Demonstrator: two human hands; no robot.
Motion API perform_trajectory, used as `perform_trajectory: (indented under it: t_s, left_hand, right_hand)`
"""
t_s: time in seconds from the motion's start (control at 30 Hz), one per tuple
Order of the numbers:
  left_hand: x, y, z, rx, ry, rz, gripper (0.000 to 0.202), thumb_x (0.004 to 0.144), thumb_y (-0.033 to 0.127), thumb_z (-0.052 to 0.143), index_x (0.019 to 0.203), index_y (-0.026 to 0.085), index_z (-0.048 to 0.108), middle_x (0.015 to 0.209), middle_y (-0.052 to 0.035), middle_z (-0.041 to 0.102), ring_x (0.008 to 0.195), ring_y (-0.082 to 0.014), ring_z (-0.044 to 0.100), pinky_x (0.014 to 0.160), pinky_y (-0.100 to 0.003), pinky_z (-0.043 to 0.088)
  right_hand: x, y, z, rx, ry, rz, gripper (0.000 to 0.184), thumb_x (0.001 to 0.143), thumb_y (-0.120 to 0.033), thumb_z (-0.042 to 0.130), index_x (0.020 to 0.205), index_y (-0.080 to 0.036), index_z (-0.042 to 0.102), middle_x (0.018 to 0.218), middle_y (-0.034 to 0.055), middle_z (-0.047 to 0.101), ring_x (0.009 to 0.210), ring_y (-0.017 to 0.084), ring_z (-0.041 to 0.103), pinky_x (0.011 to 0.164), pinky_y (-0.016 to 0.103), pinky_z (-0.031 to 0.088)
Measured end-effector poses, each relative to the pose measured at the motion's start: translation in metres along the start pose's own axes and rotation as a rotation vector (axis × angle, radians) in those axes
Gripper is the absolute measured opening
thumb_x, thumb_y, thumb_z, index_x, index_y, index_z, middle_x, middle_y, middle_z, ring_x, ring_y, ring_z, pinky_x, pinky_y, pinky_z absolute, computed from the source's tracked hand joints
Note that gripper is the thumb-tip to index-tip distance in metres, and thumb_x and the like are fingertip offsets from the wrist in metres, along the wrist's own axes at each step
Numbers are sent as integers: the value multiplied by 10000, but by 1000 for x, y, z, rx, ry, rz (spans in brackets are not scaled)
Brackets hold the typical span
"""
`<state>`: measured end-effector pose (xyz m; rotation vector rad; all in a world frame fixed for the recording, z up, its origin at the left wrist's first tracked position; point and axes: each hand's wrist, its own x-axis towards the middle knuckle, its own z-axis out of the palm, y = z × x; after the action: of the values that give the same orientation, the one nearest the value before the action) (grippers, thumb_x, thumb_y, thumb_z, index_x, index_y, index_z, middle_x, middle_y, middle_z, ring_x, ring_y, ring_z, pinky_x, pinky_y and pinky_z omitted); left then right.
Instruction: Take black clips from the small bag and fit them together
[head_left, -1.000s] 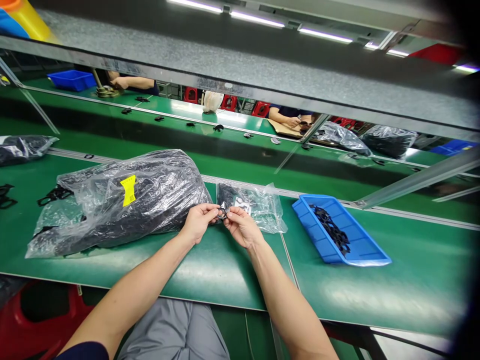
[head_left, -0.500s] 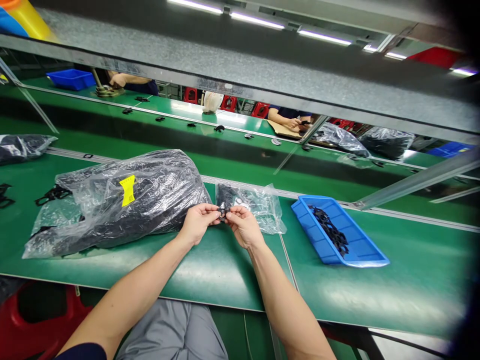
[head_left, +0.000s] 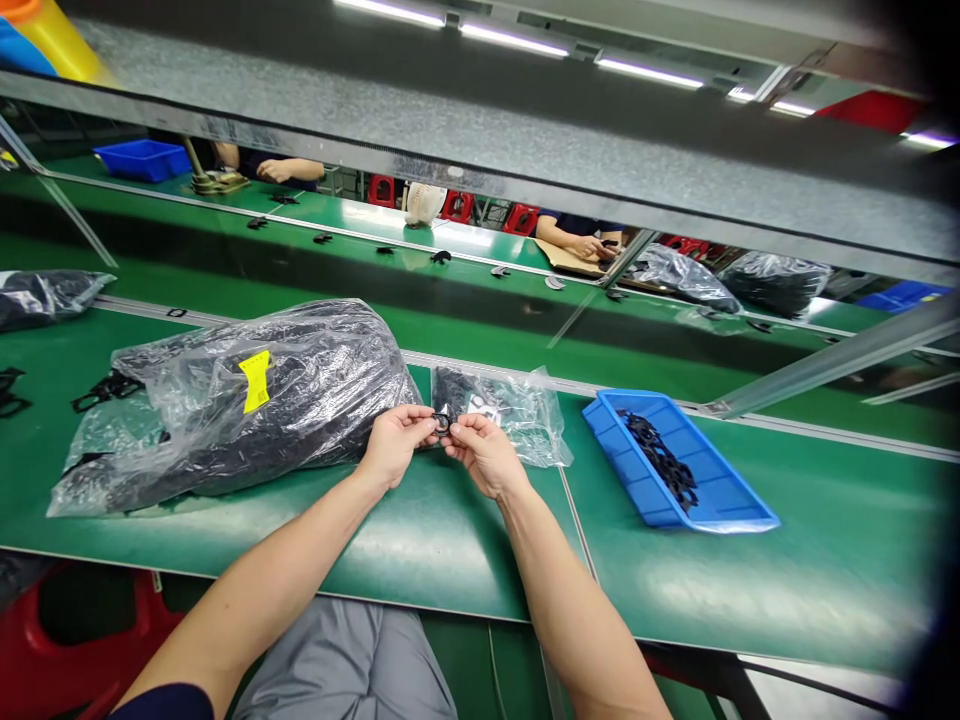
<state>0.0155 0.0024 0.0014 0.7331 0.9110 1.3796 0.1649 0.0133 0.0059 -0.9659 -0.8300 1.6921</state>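
Note:
My left hand (head_left: 394, 445) and my right hand (head_left: 484, 455) meet over the green table (head_left: 420, 540), both pinching one small black ring-shaped part (head_left: 442, 422) between their fingertips. Just behind the hands lies a small clear bag (head_left: 517, 410) of small parts. A big clear bag (head_left: 232, 405) full of black parts, with a yellow label, lies to the left, touching my left hand's side. A blue tray (head_left: 720, 490) holding several black parts sits to the right.
Loose black parts (head_left: 105, 388) lie at the far left, near another bag (head_left: 45, 295). A conveyor belt (head_left: 465, 310) runs behind the table. Across it, other people's hands (head_left: 589, 243) work at a second table with bags and a blue bin (head_left: 146, 158).
My hands stay together on the small black part, with only slight finger shifts. A person's arm across the belt at far left has moved to the right.

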Motion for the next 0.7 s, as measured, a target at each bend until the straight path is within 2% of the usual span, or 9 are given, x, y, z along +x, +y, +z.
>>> perform_trajectory:
  t_s: [0.17,0.37,0.5,0.7]
  left_hand:
    - [0,3,1,5,7,-13,320,609,259,808,850,109,663,702,-27,686,575,-100,628,615,-247,525]
    - [-1,4,2,1,21,-29,308,591,246,813,820,107,660,676,-21,681,546,-92,613,587,-234,511]
    - [0,3,1,29,33,-21,286,600,233,797,820,108,664,645,-9,672,531,-88,609,580,-225,506]
    - [-2,4,2,64,39,-8,249,615,220,775,808,108,663,648,-9,673,543,-87,613,587,-219,507]
  right_hand:
    - [1,1,1,12,35,-64,343,531,-249,886,742,-194,621,609,-19,678,570,124,662,526,209,528]
    - [1,1,1,-1,1,-84,313,540,-242,881,735,-194,640,612,-18,679,569,137,663,518,228,539]
    - [1,-1,0,26,-37,2,273,570,-219,864,771,-166,688,663,6,700,578,117,658,515,195,537]
    - [2,-2,-2,61,-45,91,217,562,-213,869,679,-148,698,603,0,681,563,92,638,514,157,524]
